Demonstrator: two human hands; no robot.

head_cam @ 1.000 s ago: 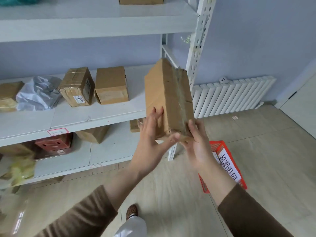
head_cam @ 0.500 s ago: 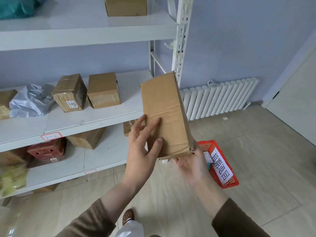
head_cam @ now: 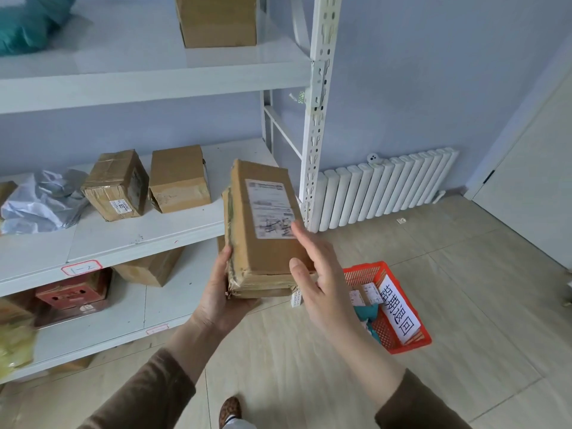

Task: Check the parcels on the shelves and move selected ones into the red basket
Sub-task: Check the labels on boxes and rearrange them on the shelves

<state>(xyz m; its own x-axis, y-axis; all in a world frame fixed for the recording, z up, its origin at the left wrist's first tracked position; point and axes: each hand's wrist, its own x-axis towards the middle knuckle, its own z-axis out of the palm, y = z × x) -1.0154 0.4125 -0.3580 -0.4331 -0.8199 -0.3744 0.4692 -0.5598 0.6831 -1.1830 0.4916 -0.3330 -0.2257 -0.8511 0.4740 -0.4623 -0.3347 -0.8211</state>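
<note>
I hold a long flat cardboard parcel [head_cam: 247, 230] in front of the shelf, its white shipping label [head_cam: 270, 212] turned up toward me. My left hand [head_cam: 221, 292] cups its lower left corner from beneath. My right hand [head_cam: 318, 274] rests on its right edge, fingertips touching the label. The red basket [head_cam: 387, 342] stands on the floor to the right below my right hand, with a white sign on its rim and a few small parcels inside. Two brown boxes [head_cam: 116, 184] [head_cam: 179, 178] and a grey plastic bag [head_cam: 43, 202] lie on the middle shelf.
The white shelf post [head_cam: 315, 134] rises just behind the held parcel. Another box [head_cam: 216, 18] and a teal bag [head_cam: 28, 23] sit on the top shelf; a brown box [head_cam: 148, 267] and a red box [head_cam: 72, 292] on the lower one. A white radiator [head_cam: 387, 187] lines the wall.
The parcel has been turned over so its labelled face now shows. My left hand shifted from its front face to under the lower corner; my right hand came up onto the right edge.
</note>
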